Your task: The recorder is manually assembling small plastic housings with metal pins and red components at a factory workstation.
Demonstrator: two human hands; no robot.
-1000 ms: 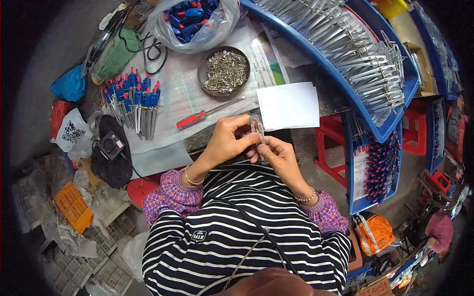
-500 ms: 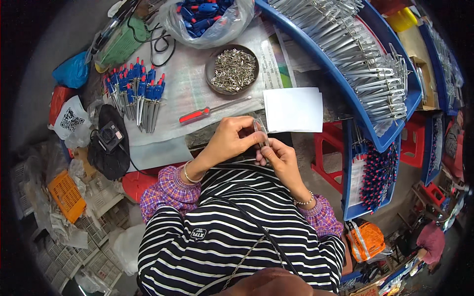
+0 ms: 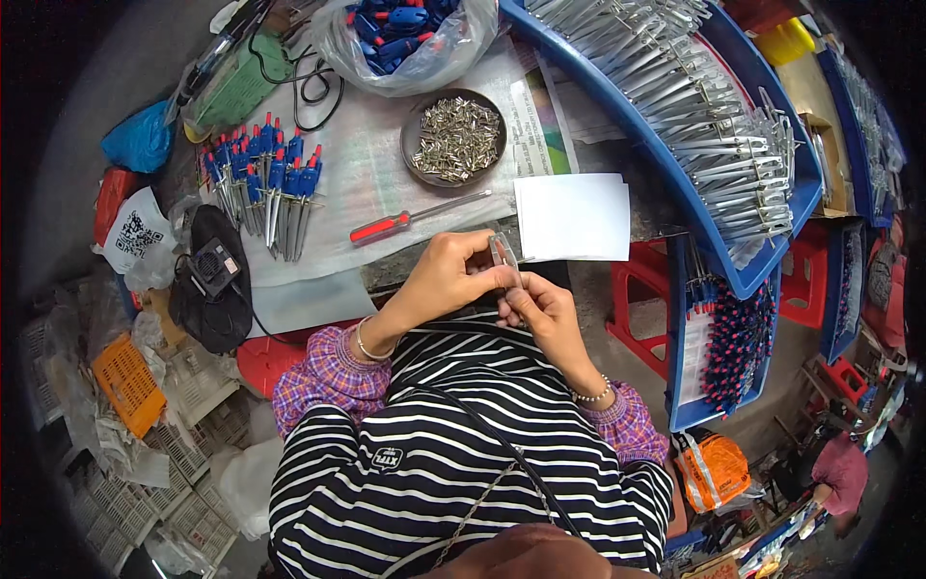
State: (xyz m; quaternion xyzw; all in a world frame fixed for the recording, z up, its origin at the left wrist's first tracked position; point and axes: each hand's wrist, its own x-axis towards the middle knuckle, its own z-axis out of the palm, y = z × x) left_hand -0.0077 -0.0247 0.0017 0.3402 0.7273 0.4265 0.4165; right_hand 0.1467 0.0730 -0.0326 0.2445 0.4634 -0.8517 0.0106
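At the table's front edge, my left hand (image 3: 446, 280) pinches a slim silver metal piece (image 3: 501, 249) between thumb and fingers; its upper end sticks out above them. My right hand (image 3: 552, 317) closes its thumb and fingers around the lower end of the same piece, most of which they hide. It resembles the long metal pieces (image 3: 704, 145) heaped in the blue tray. A screwdriver (image 3: 381, 229) with a red handle lies beyond my left hand, and white paper sheets (image 3: 574, 217) lie just past my right.
A bowl of small metal parts (image 3: 455, 137) stands beyond the screwdriver, near a plastic bag (image 3: 333, 43) of blue parts. Blue-topped metal tools (image 3: 280, 193) lie at left. A big blue tray (image 3: 748, 280) bounds the right, with a lower tray (image 3: 678, 386) and red stool (image 3: 637, 299) beneath.
The upper end of the metal piece has tipped slightly leftward, and its broad side shows more. Both hands keep hold of it, nearly in place.
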